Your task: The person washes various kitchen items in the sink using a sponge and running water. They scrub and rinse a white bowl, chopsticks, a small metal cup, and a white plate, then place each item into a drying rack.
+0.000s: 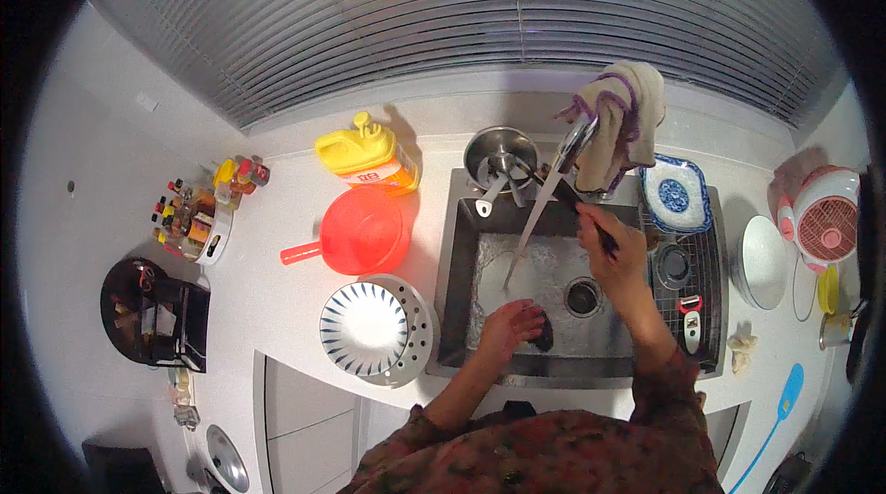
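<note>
My right hand [616, 245] grips the black handle of a kitchen utensil [569, 196] over the sink's back right part. The utensil's far end reaches towards a steel pot [500, 148] behind the sink, where several utensils rest; its head is hard to make out. In the stainless steel sink [457, 272], my left hand [511, 332] is beside a dark object [543, 331], partly covering it; whether it grips this object I cannot tell. Water [529, 227] runs from the faucet [573, 148] into the basin between my hands. Cloths [623, 120] hang over the faucet.
Left of the sink are a red plastic dipper [365, 230], a yellow jug [367, 155] and a striped plate [363, 329] on a perforated white dish. Right are a wire rack [668, 300] with a peeler [691, 328], a blue-patterned dish [675, 195] and a white bowl [761, 262].
</note>
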{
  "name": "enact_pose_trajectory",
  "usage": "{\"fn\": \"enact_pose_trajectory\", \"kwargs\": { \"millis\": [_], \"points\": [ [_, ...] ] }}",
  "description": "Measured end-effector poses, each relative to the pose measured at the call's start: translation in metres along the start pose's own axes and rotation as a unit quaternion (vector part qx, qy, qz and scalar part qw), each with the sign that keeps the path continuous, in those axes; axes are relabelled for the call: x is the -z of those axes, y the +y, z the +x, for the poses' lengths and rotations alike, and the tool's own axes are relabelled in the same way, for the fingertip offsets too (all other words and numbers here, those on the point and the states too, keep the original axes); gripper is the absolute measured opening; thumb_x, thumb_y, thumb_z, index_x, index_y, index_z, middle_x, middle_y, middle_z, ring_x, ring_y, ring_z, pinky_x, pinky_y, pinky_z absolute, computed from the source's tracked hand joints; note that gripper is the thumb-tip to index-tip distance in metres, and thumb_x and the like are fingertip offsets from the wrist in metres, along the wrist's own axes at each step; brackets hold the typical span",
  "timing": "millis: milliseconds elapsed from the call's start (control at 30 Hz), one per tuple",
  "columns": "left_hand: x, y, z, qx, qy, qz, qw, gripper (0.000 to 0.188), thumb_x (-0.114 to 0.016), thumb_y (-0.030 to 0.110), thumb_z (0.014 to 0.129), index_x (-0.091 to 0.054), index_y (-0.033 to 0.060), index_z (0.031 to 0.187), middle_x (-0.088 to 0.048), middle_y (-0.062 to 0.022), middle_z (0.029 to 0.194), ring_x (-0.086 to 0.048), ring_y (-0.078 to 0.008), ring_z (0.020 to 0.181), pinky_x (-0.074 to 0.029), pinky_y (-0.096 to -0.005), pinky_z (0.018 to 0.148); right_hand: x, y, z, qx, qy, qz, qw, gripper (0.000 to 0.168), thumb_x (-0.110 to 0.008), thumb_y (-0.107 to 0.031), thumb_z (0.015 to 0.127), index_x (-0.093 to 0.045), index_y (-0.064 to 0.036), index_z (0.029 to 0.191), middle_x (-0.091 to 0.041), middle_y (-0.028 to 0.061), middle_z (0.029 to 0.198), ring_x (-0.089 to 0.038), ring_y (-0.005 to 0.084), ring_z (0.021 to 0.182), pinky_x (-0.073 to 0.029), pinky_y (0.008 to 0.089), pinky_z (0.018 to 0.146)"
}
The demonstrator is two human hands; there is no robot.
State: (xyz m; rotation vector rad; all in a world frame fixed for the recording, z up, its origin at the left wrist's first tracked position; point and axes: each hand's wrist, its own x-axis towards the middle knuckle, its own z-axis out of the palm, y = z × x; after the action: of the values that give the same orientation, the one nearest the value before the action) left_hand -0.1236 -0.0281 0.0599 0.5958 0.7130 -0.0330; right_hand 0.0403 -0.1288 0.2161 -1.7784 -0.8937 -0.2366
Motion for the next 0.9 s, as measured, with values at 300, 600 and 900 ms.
{"fn": "enact_pose_trajectory", "kwargs": {
  "millis": [300, 600, 900],
  "points": [
    [0.000, 0.052, -0.158, -0.277, 0.134, 0.217, 0.927, 0.023, -0.047, 0.017, 0.085, -0.053, -0.0029, 0.094, -0.060, -0.0142, 0.082, -0.059, -0.0190, 0.066, -0.049, -0.0317, 0.060, -0.090, 0.089, 0.024, -0.041, -0.101, 0.068, 0.992, 0.026, -0.058, -0.012, 0.077, -0.057, -0.002, 0.102, -0.058, 0.0126, 0.082, -0.056, 0.0164, 0.072, -0.044, 0.0282, 0.067],
    [0.129, 0.085, -0.192, -0.476, 0.528, 0.132, 0.691, 0.027, -0.050, 0.026, 0.083, -0.049, 0.0048, 0.100, -0.052, -0.0026, 0.092, -0.047, -0.0104, 0.076, -0.039, -0.0264, 0.059, -0.082, 0.130, -0.010, -0.260, -0.156, 0.134, 0.943, 0.050, -0.058, -0.012, 0.074, -0.040, -0.002, 0.120, -0.057, 0.0065, 0.085, -0.055, 0.0134, 0.072, -0.047, 0.0282, 0.061],
    [0.192, 0.085, -0.152, -0.384, 0.350, 0.098, 0.849, 0.034, -0.047, 0.019, 0.082, -0.047, 0.0004, 0.110, -0.056, -0.0095, 0.101, -0.058, -0.0194, 0.087, -0.050, -0.0291, 0.067, -0.199, -0.027, -0.096, -0.334, -0.472, 0.231, 0.783, 0.060, -0.043, -0.037, 0.085, -0.025, 0.000, 0.129, -0.037, 0.0221, 0.125, -0.039, 0.0281, 0.114, -0.032, 0.0352, 0.094]
  ]
}}
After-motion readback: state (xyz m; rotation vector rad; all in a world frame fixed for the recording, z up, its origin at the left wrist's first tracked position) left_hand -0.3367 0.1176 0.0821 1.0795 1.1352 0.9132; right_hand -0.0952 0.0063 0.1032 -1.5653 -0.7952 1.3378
